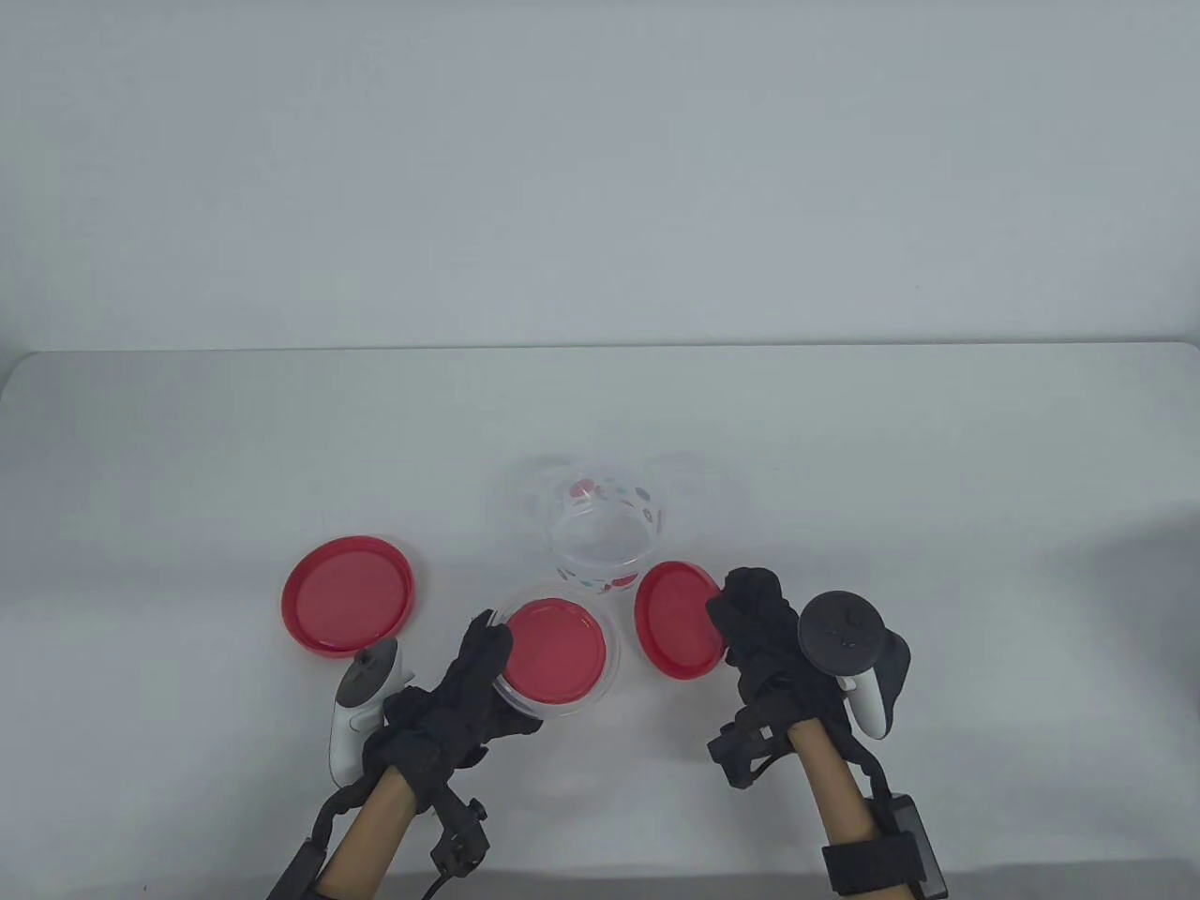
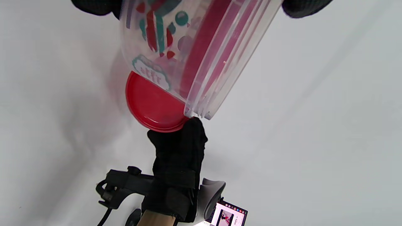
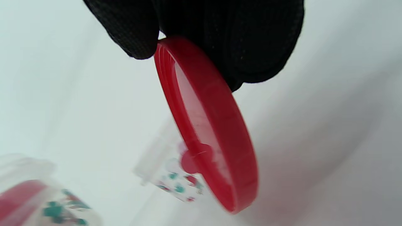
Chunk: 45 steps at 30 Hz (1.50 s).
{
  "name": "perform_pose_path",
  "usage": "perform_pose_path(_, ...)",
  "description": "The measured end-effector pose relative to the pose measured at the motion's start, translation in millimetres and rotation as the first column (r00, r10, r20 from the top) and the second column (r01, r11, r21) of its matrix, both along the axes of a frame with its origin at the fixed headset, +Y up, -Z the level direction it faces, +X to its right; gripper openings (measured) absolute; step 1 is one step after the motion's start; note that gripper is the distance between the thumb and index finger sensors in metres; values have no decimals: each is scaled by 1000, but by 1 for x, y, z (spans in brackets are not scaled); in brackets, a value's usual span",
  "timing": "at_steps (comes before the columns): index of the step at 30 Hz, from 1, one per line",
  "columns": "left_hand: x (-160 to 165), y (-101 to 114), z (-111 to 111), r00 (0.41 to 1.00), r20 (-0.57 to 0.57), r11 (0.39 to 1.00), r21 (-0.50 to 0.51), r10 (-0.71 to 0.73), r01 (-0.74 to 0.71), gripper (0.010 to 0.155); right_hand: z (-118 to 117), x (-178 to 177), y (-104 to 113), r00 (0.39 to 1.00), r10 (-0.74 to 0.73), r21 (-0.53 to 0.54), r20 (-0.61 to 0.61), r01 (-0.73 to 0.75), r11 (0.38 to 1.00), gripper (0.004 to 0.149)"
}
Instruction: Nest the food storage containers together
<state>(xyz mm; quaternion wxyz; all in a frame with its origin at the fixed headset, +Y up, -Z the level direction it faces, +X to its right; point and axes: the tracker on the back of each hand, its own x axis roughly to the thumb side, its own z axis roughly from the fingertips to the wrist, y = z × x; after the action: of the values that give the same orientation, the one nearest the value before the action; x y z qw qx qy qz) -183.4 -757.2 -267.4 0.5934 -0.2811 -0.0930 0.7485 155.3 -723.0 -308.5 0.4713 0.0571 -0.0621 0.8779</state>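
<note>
My left hand (image 1: 473, 670) grips a clear patterned container (image 1: 555, 659) by its rim, just above the table; a red lid shows inside it. In the left wrist view my fingers (image 2: 94, 6) hold this container (image 2: 194, 47) tilted. My right hand (image 1: 750, 614) pinches a smaller red lid (image 1: 677, 633) on edge, right of that container. In the right wrist view my fingers (image 3: 138, 37) hold the lid (image 3: 207, 125) by its rim. A second clear patterned container (image 1: 607, 530) stands open on the table behind both.
A larger red lid (image 1: 349, 595) lies flat on the white table (image 1: 844, 450) to the left of my left hand. The table's back edge meets a plain white wall.
</note>
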Motion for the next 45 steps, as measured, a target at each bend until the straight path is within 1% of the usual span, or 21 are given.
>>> perform_pose_path(2,1,-1,0,1000,8,1000,-6,-3,3,96,6,-10,12,999,48,142,-10,-47,989,46)
perform_pose_path(4,2,-1,0,1000,10,1000,-6,-21,21,96,16,-22,24,988,153,284,-22,-141,949,46)
perform_pose_path(5,3,-1,1,999,10,999,-4,-34,34,96,22,-30,31,974,224,367,-28,-198,909,46)
perform_pose_path(8,3,-1,1,998,11,999,-2,-55,55,96,37,-53,40,927,374,508,-31,-308,804,47)
perform_pose_path(9,3,-1,1,998,9,998,-4,-56,56,96,44,-63,42,895,444,553,-46,-347,757,47)
perform_pose_path(10,3,-1,1,998,7,998,-7,-55,55,96,47,-68,43,878,476,573,-49,-366,733,47)
perform_pose_path(12,3,-1,1,998,3,998,-15,-55,55,95,57,-83,44,815,580,633,-24,-436,639,46)
perform_pose_path(15,3,-1,2,997,3,997,-19,-78,78,95,66,-94,44,742,671,689,12,-492,532,46)
perform_pose_path(21,4,-3,2,998,11,997,-34,-64,64,94,82,-112,41,701,713,787,4,-442,431,46)
perform_pose_path(24,5,-5,1,999,15,998,-43,-47,48,93,89,-119,41,691,723,815,8,-423,396,46)
perform_pose_path(26,5,-5,2,998,13,998,-39,-53,54,92,89,-120,40,689,725,811,-5,-421,405,46)
perform_pose_path(28,5,-3,1,998,14,998,-24,-54,54,91,84,-117,39,714,696,779,-67,-399,484,50)
perform_pose_path(29,5,-3,1,999,17,999,-16,-49,49,91,80,-114,36,749,649,742,-132,-359,566,51)
perform_pose_path(30,5,-3,2,999,18,999,-11,-42,42,90,78,-112,35,776,606,716,-177,-321,620,50)
perform_pose_path(32,5,-4,1,999,17,999,-9,-48,49,90,71,-107,34,850,416,588,-324,-164,792,48)
perform_pose_path(33,5,-4,1,999,19,999,-8,-38,38,90,69,-106,33,868,335,527,-365,-104,844,48)
perform_pose_path(35,6,-4,1,998,27,999,-8,-48,48,90,68,-106,34,867,344,507,-360,-128,852,47)
perform_pose_path(38,7,-4,1,998,31,999,-6,-52,53,89,71,-109,33,819,508,575,-266,-288,766,45)
perform_pose_path(39,6,-5,1,997,26,997,-3,-78,79,89,72,-110,34,815,518,578,-260,-298,760,45)
perform_pose_path(42,6,-5,0,997,28,998,-2,-70,70,89,73,-112,35,820,486,535,-301,-277,798,45)
perform_pose_path(45,7,-6,0,998,41,998,-1,-58,58,89,74,-112,35,818,499,523,-284,-304,796,47)
